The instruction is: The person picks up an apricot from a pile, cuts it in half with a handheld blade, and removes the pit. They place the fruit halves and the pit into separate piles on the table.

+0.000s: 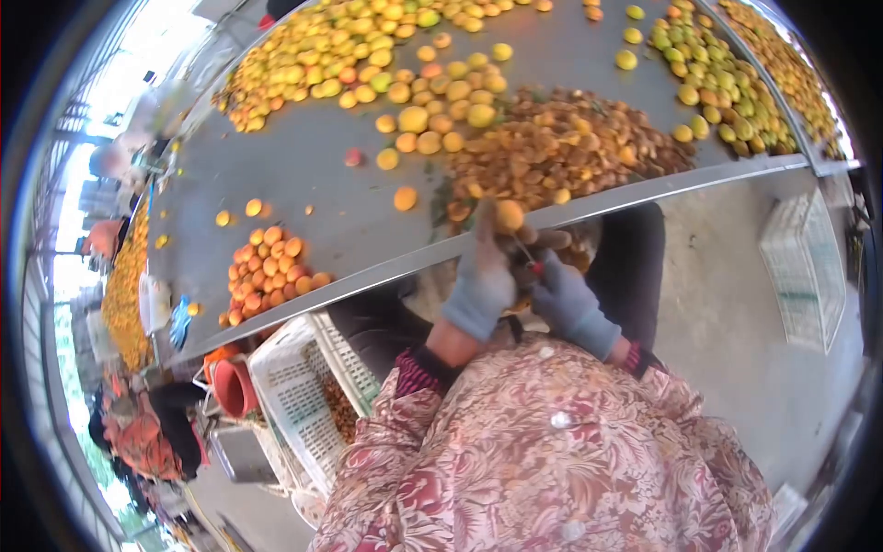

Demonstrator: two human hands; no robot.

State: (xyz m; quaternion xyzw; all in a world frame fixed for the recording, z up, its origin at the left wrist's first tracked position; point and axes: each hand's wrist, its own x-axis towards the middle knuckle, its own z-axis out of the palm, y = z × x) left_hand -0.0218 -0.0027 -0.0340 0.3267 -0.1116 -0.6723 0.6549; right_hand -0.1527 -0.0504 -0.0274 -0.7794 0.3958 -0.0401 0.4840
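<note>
My left hand [483, 287], in a grey glove, is closed around an orange apricot [509, 216] at the table's front edge. My right hand [568, 299], gloved too, grips a small tool with a red handle [537, 268]; its thin metal shaft points up at the apricot. Just beyond my hands lies a heap of brownish-orange split apricot pieces [561, 147] on the grey metal table [303, 175]. Whole yellow-orange apricots [428, 120] lie against that heap on its left. Below my hands, between my knees, more fruit is partly hidden.
Reddish apricots [267, 271] are piled at the front left. Greenish ones [731, 92] lie at the right, and a large yellow heap [313, 55] at the back. A white crate [294, 391] and a red bucket [235, 386] stand lower left. Another person [147, 432] sits farther left.
</note>
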